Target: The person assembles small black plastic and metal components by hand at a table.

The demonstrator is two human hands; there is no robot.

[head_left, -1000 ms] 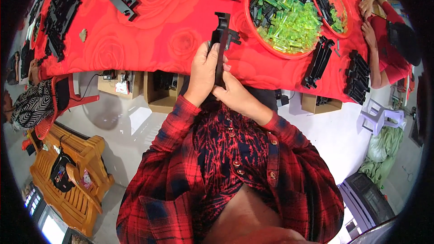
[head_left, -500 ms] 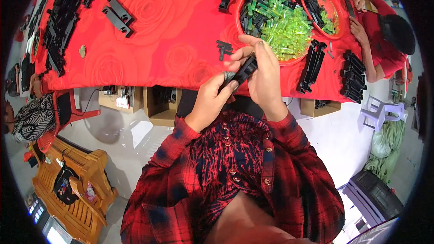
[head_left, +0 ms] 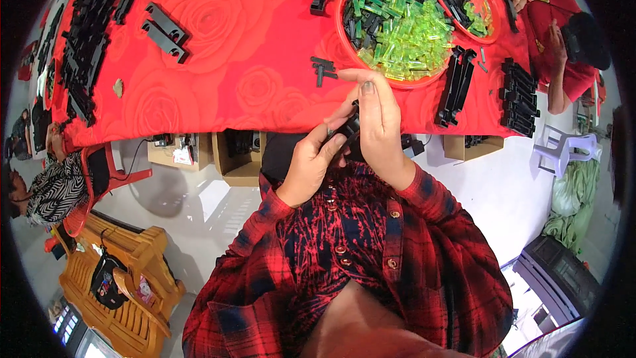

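Note:
My left hand [head_left: 310,164] is closed around a black plastic part [head_left: 351,127], thumb along its near end, just off the table's front edge. Flat against the part's other side lies my right hand [head_left: 383,119], its fingers stretched out together. The palms hide much of the part. Just beyond my fingertips, a few small black pieces [head_left: 322,69] rest on the red cloth [head_left: 218,103]. A red round tray [head_left: 342,26] behind my right hand holds clear yellow-green tubes [head_left: 407,40] and small black pieces.
Long black plastic parts [head_left: 457,86] lie right of the tray, beside a row of similar ones [head_left: 519,96]. More are piled [head_left: 93,33] at the left; two [head_left: 165,32] lie apart. A second red tray [head_left: 491,26] stands near a co-worker [head_left: 556,33]. Cardboard boxes [head_left: 242,174] sit below the table.
Both my hands have drawn slightly nearer my body with the black part, and my right palm now covers more of it. The co-worker's hand at the right has shifted.

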